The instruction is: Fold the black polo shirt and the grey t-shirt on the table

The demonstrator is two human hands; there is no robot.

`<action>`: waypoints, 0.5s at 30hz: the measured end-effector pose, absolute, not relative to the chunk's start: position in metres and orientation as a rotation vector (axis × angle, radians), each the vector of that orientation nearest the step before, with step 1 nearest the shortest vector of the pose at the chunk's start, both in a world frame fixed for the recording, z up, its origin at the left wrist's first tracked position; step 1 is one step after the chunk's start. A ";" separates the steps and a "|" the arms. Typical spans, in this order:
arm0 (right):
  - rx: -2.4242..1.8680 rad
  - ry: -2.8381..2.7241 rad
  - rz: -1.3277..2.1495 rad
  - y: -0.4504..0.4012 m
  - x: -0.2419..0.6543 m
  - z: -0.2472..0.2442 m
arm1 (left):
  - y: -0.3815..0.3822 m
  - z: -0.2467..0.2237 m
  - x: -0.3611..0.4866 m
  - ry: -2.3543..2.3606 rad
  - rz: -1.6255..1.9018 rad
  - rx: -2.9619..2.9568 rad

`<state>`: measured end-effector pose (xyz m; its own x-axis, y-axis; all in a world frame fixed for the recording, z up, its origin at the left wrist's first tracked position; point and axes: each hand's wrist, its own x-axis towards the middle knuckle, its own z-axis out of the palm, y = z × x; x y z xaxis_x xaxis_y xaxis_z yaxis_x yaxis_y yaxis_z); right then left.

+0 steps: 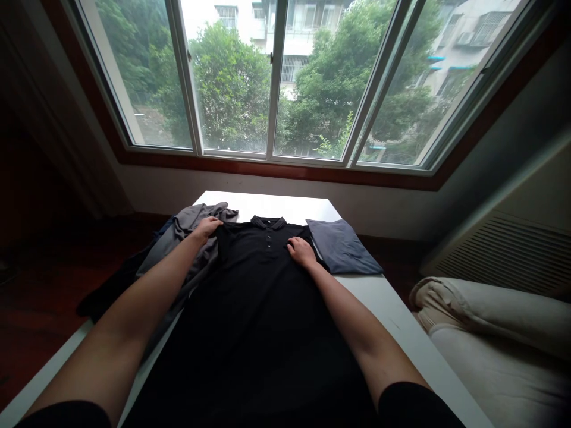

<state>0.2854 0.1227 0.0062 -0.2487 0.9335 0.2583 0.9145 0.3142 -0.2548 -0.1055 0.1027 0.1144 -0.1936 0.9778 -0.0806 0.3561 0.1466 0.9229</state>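
A black polo shirt lies spread face up on a white table, its collar at the far end and its buttons showing. My left hand pinches the shirt at the shoulder on the left side. On the right side of the chest, my right hand rests with bent fingers, which seem to grip a bit of the black cloth. The shirt's lower part runs out of view towards me.
Loose grey and dark clothes are heaped along the table's left edge, partly behind my left arm. A folded blue-grey garment lies at the far right. Beyond the table stands a window; pale bedding sits to the right.
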 end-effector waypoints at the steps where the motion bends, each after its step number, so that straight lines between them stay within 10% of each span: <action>1: -1.659 -2.228 0.080 0.122 0.285 0.007 | 0.105 0.112 -0.094 1.656 1.007 1.363; 15: -1.961 -2.112 0.240 0.132 0.290 0.007 | 0.095 0.021 -0.013 2.016 0.485 2.022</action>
<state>0.2898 0.1317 0.0068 -0.0637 0.9955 0.0695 0.9546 0.0811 -0.2868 -0.0132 0.0950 0.0206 -0.0097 0.9981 0.0609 0.9165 -0.0155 0.3996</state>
